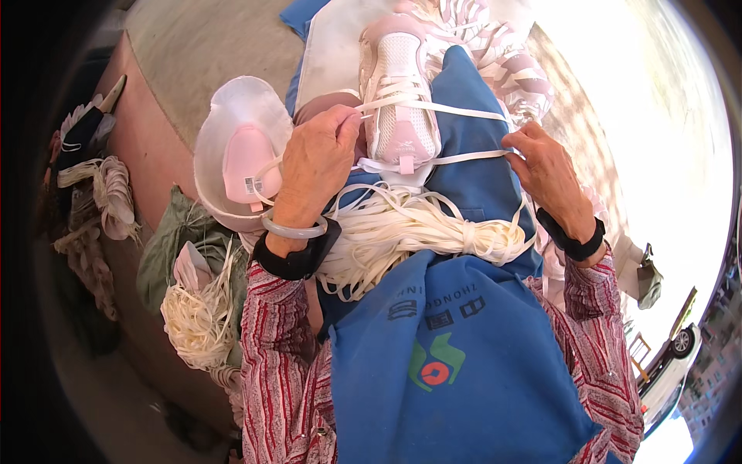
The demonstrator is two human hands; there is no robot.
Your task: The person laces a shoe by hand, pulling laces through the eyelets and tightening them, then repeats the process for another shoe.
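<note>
A pink and white sneaker (400, 93) rests across my lap with its pink heel tab toward me. White shoelace (468, 156) runs from it to both sides. My left hand (318, 158) is closed beside the shoe's left side, pinching the lace by its collar. On the right, my right hand (547, 164) pinches a stretch of lace between thumb and fingers; another strand crosses the shoe just above and reaches toward that hand. Between my forearms, a thick bundle of cream laces (410, 232) lies on my blue apron (456, 332).
Left of my left hand sits a white rounded container (212, 162) with a pink shoe part (251, 166) inside. More cream laces (201, 317) spill from a green sack (166, 251). Several pink and white sneakers (518, 69) are piled at the far right. A vehicle (672, 363) stands at the right edge.
</note>
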